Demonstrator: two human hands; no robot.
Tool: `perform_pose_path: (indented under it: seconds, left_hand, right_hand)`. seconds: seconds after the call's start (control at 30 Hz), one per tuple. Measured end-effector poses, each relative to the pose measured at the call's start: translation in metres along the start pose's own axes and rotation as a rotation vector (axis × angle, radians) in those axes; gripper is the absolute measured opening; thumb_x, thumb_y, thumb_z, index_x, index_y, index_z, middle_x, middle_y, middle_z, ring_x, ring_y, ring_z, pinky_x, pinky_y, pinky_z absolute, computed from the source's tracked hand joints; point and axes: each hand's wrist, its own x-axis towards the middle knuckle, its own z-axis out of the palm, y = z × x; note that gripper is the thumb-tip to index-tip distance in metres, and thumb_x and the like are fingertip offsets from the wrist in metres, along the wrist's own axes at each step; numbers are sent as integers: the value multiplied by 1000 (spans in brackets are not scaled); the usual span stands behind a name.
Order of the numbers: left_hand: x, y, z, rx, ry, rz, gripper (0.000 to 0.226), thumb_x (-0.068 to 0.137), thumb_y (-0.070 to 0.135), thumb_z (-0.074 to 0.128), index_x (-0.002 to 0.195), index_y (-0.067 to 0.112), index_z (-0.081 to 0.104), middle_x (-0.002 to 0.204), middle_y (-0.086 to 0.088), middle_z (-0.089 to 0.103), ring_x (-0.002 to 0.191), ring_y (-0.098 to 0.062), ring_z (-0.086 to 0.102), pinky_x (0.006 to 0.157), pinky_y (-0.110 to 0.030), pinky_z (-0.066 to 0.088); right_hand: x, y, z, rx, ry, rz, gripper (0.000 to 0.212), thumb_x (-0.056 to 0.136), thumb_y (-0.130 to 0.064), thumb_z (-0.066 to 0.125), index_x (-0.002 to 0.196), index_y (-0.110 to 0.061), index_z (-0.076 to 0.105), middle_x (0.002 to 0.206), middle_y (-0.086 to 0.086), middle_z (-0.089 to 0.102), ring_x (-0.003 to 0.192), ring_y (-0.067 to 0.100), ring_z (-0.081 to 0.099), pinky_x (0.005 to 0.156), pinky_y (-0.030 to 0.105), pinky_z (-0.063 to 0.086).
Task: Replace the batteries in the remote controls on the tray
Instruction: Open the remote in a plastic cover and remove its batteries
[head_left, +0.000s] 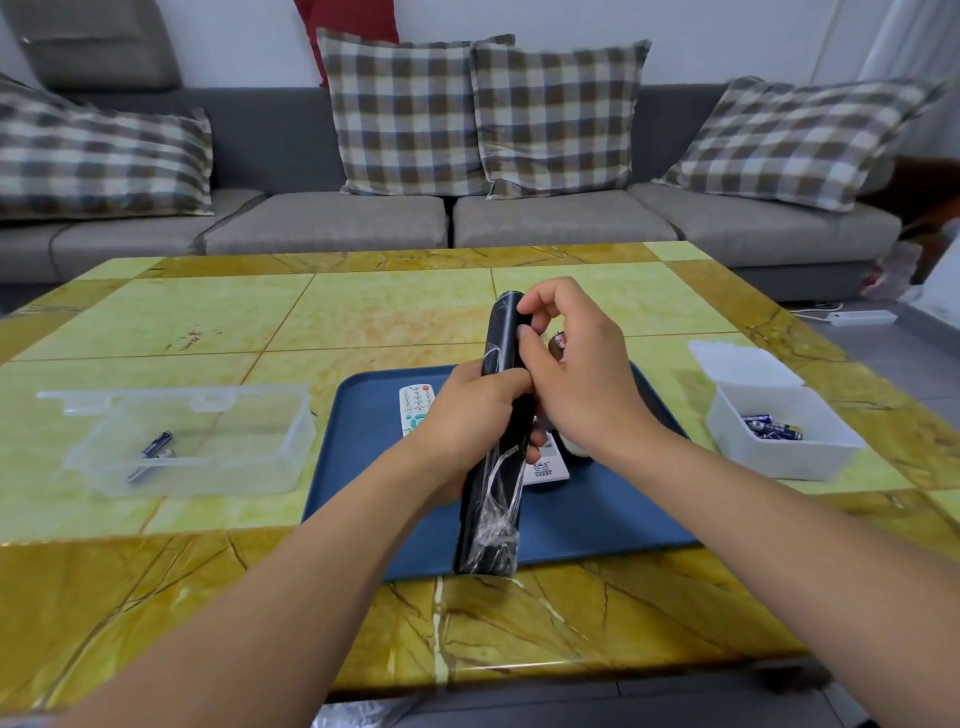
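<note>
Left hand (470, 415) grips black remote (497, 431) mid-body, held tilted above the blue tray (363, 467) at frame centre. Right hand (582, 374) fingers curled, pinching the remote's top edge. White remote (415, 408) lies on tray.

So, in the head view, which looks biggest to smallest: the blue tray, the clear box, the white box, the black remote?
1. Blue tray, clearly the largest.
2. Clear box.
3. White box.
4. Black remote. It is held up nearer the camera, so its rank against the white box is unsure.
</note>
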Motion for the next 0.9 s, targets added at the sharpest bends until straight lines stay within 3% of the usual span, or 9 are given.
perform_pose_path:
  seconds: [0.27, 0.43, 0.6, 0.67, 0.77, 0.83, 0.9]
  left_hand:
    - [5, -3, 12, -9, -13, -9, 16, 95, 4, 47, 87, 1, 60, 64, -11, 55, 55, -23, 52, 52, -32, 47]
    - [14, -1, 25, 53, -15, 22, 16, 96, 6, 47, 91, 3, 62, 63, -9, 58, 56, -21, 55, 52, -30, 49]
    - [20, -7, 46, 82, 25, 60, 15, 95, 5, 47, 97, -2, 60, 71, -16, 55, 60, -26, 53, 52, -31, 50]
    - [22, -11, 48, 97, 52, 63, 13, 94, 6, 49, 91, -1, 60, 70, -17, 57, 60, -27, 56, 54, -33, 51]
    - [23, -12, 59, -10, 26, 8, 13, 96, 10, 53, 89, 2, 61, 67, -11, 57, 54, -24, 52, 52, -31, 47]
    - [22, -11, 65, -91, 45, -38, 15, 98, 12, 55, 97, -1, 61, 70, -13, 56, 53, -22, 52, 51, -32, 48]
    - [22, -11, 64, -94, 53, -58, 18, 98, 16, 57, 101, -2, 60, 73, -14, 58, 54, -22, 55, 53, -32, 52]
  right_hand:
    - [1, 4, -7, 65, 54, 10, 21, 86, 1, 56, 95, -18, 57, 76, -2, 48, 60, 8, 42, 61, 17, 37]
    - [0, 9, -19, 229, 64, 261, 17, 85, -1, 60, 85, -18, 59, 62, -8, 38, 56, 7, 36, 57, 22, 39]
    - [-1, 14, -35, 197, 112, 394, 14, 84, -6, 61, 89, -18, 59, 76, -6, 53, 64, 10, 48, 62, 25, 44]
    - [-4, 13, -33, 208, 93, 477, 13, 87, -6, 58, 90, -18, 59, 79, -3, 57, 63, 13, 51, 58, 26, 44]
    - [-1, 17, -47, 666, 144, 851, 15, 92, 1, 47, 88, -13, 53, 63, 4, 48, 43, 12, 36, 39, 22, 29]
    - [6, 30, -71, 934, 207, 1014, 14, 95, 5, 43, 90, -6, 50, 66, 5, 39, 45, 9, 27, 33, 18, 23]
    - [14, 49, -102, 846, 198, 1036, 12, 97, 4, 42, 93, 0, 52, 75, 6, 37, 53, 9, 25, 34, 14, 24]
